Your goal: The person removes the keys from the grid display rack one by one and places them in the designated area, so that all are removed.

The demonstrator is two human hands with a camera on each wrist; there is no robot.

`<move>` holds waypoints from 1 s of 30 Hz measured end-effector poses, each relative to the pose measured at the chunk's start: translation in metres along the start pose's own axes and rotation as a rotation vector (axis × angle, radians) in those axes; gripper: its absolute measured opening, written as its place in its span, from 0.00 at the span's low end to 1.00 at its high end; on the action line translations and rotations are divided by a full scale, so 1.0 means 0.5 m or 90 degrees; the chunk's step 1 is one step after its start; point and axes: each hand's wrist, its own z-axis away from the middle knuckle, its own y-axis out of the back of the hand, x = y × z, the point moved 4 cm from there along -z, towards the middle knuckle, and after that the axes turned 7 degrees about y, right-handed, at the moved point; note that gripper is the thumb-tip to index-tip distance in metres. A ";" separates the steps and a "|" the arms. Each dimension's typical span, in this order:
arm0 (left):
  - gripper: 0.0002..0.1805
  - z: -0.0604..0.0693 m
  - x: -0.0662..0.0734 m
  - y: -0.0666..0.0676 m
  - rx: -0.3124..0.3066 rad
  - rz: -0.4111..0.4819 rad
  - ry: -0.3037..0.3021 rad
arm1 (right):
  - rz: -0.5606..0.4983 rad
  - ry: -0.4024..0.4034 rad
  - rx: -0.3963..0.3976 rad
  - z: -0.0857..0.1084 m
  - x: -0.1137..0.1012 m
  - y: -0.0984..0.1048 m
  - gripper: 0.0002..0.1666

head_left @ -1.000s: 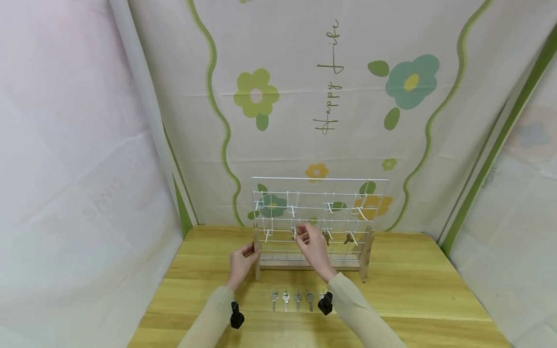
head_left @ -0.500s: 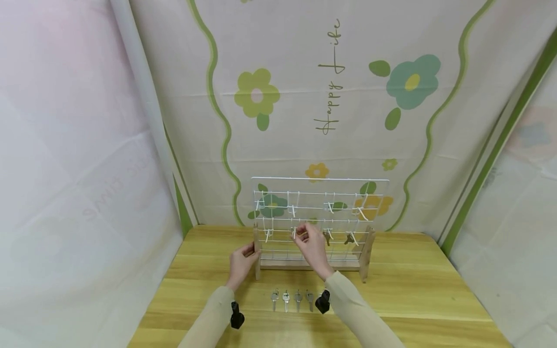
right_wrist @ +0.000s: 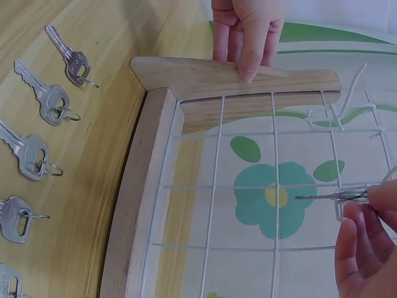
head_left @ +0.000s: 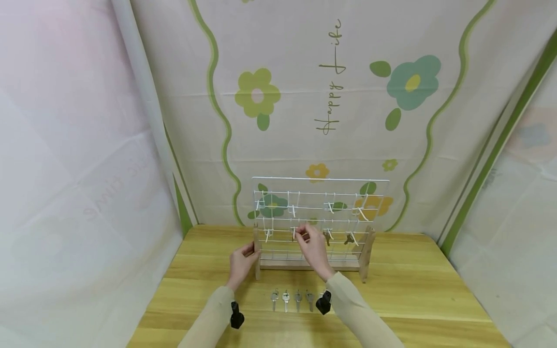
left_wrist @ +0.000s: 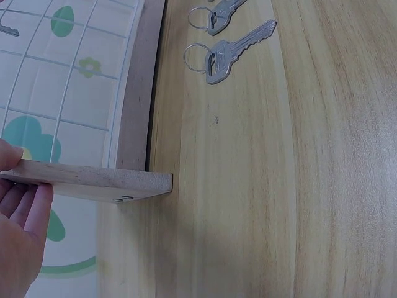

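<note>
A white wire grid rack (head_left: 319,179) with hooks stands on wooden supports. My left hand (head_left: 242,265) grips its left wooden side post (left_wrist: 93,177), thumb on one face and fingers on the other. At a lower-row hook, second from left, my right hand (head_left: 314,246) pinches a metal key (right_wrist: 350,195). In the right wrist view the key's blade points away from the fingertips, beside the hook; whether its ring is over the hook cannot be told. Two more keys hang to the right, one key (head_left: 327,238) near the hand and another key (head_left: 349,238) farther along.
Several silver keys with rings lie in a row before the rack, among them a key (head_left: 285,300) and a key (left_wrist: 232,53). The wooden table (head_left: 209,299) meets a flowered cloth backdrop (head_left: 287,130) behind, with cloth walls on both sides.
My right hand has moved slightly left, then back right, at the same hook. My left hand has stayed on the side post.
</note>
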 end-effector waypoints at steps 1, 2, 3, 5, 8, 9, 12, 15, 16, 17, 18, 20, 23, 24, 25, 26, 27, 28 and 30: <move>0.21 0.000 0.000 0.000 -0.001 -0.003 -0.003 | 0.000 -0.003 -0.003 0.001 0.001 0.000 0.03; 0.21 0.000 0.000 0.000 -0.001 -0.005 -0.004 | -0.003 -0.006 -0.006 0.002 0.001 0.001 0.03; 0.21 0.000 0.000 0.000 -0.001 -0.006 -0.002 | -0.004 -0.007 -0.010 0.003 0.000 0.002 0.03; 0.21 0.000 0.000 0.000 0.000 -0.014 -0.005 | -0.005 -0.003 -0.017 0.006 -0.002 0.003 0.03; 0.21 0.000 0.000 0.001 0.001 -0.021 -0.004 | -0.020 0.005 -0.026 0.011 -0.008 0.007 0.04; 0.22 0.000 0.000 0.000 0.000 -0.021 -0.002 | -0.027 0.007 -0.028 0.013 -0.010 0.008 0.04; 0.22 -0.001 0.000 0.000 -0.002 -0.022 0.000 | -0.044 0.001 -0.035 0.021 -0.014 0.011 0.05; 0.22 -0.001 -0.001 0.000 -0.003 -0.021 -0.001 | -0.048 -0.006 -0.042 0.028 -0.016 0.014 0.06; 0.22 -0.001 -0.001 0.000 -0.004 -0.019 0.000 | -0.046 -0.007 -0.045 0.029 -0.017 0.015 0.05; 0.22 -0.001 -0.001 0.000 -0.003 -0.016 0.002 | -0.046 -0.008 -0.046 0.031 -0.018 0.017 0.05; 0.22 -0.001 -0.001 0.000 -0.004 -0.015 0.004 | -0.046 -0.007 -0.048 0.032 -0.019 0.018 0.05; 0.22 0.000 0.001 -0.001 -0.005 -0.013 0.008 | -0.045 -0.001 -0.049 0.033 -0.022 0.021 0.04; 0.22 0.000 0.003 -0.001 -0.007 -0.010 0.013 | -0.048 0.001 -0.052 0.035 -0.026 0.025 0.04; 0.22 0.001 0.004 -0.001 -0.008 -0.010 0.012 | -0.050 0.000 -0.054 0.035 -0.028 0.026 0.05; 0.22 0.001 0.005 -0.001 -0.009 -0.009 0.011 | -0.050 -0.001 -0.057 0.036 -0.029 0.027 0.05; 0.22 0.001 0.004 -0.002 -0.009 -0.006 0.013 | -0.052 -0.002 -0.061 0.038 -0.030 0.028 0.04; 0.22 0.001 0.003 -0.002 -0.010 -0.005 0.012 | -0.053 -0.004 -0.065 0.039 -0.031 0.028 0.03; 0.22 0.001 0.003 -0.002 -0.011 -0.004 0.010 | -0.055 -0.003 -0.066 0.041 -0.033 0.029 0.02; 0.22 0.001 0.003 -0.002 -0.012 -0.001 0.012 | -0.056 -0.003 -0.070 0.045 -0.035 0.030 0.02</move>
